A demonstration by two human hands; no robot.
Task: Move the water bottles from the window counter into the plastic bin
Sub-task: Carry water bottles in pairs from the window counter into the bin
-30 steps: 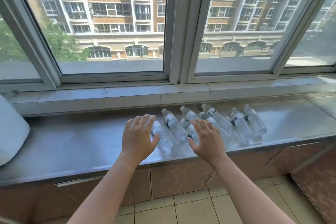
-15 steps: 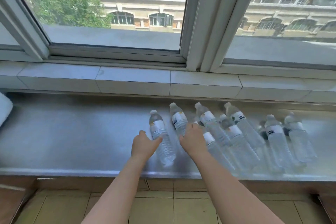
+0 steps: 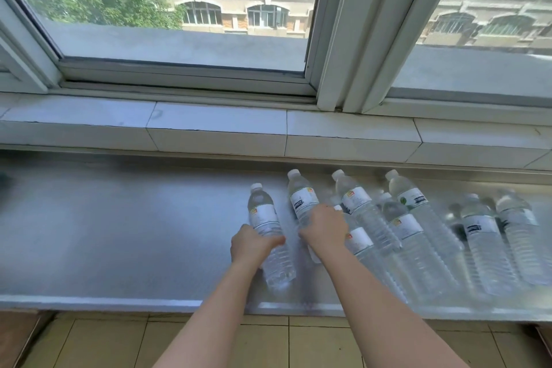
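Observation:
Several clear water bottles with white caps and labels lie on the steel window counter [image 3: 119, 233], caps toward the window. My left hand [image 3: 252, 245] is wrapped around the middle of the leftmost bottle [image 3: 265, 218]. My right hand [image 3: 324, 225] grips the second bottle [image 3: 301, 197] just right of it. Both bottles still rest on the counter. More bottles [image 3: 412, 236] lie in a tight row to the right, some overlapping. The plastic bin is not in view.
A tiled ledge [image 3: 209, 128] and the window frame [image 3: 343, 39] rise behind the counter. The counter's front edge [image 3: 119, 302] runs above a tiled floor [image 3: 104, 343]. The left half of the counter carries no bottles.
The view has come closer and tilted down. Both hands went from hovering open over the bottles to closing around the two leftmost ones.

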